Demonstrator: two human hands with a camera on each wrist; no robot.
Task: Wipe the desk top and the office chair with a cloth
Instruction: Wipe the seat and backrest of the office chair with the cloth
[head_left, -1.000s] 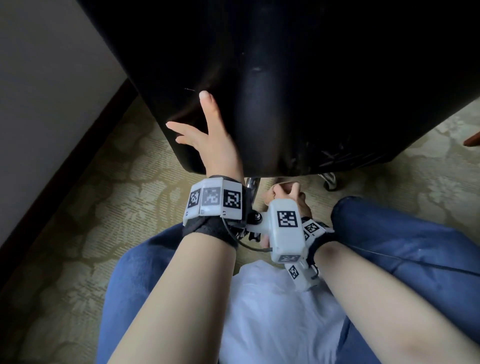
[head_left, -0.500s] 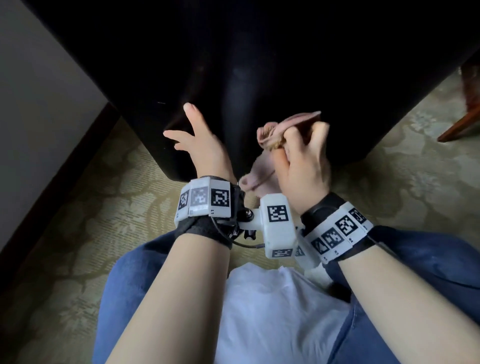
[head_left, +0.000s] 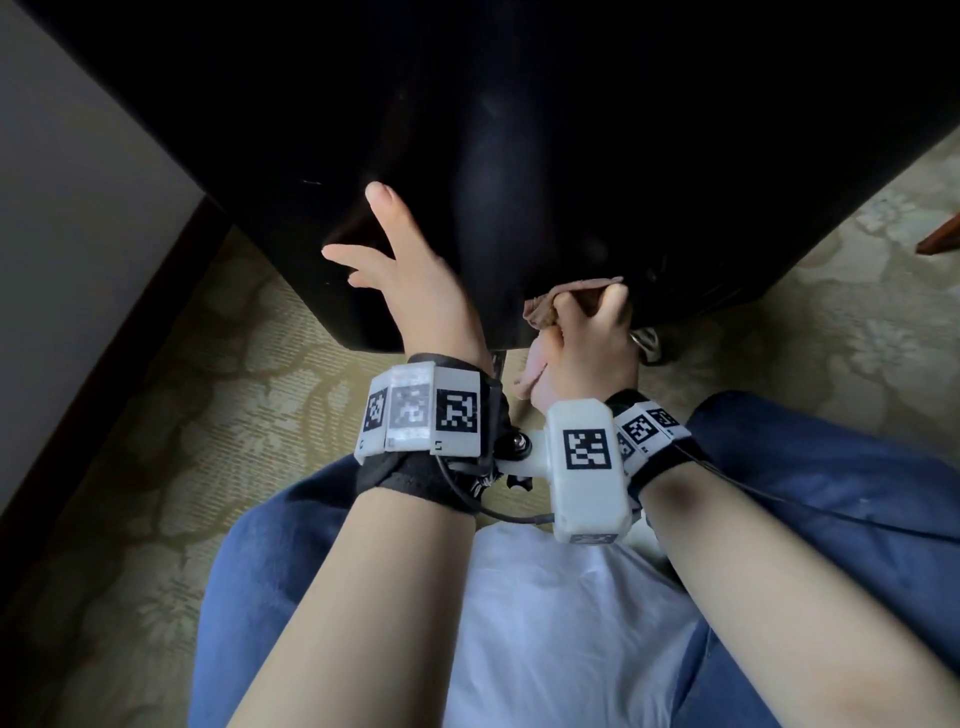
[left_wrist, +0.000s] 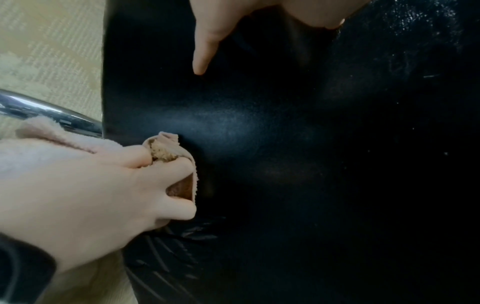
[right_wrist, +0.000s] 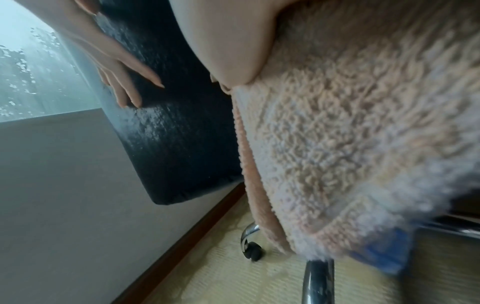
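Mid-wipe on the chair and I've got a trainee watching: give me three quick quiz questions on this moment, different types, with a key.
1. True or false: the left hand grips the cloth.
2. Which hand presses the cloth to the black chair back? A) left B) right
3. Fill in: below the chair, a chrome leg stands on the ____.

Key: 1 false; 2 B; 3 carpet.

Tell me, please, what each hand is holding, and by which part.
The right hand grips the pink cloth bunched at its upper end, the rest hanging below. The left hand holds nothing; its straight fingers rest on the black chair.
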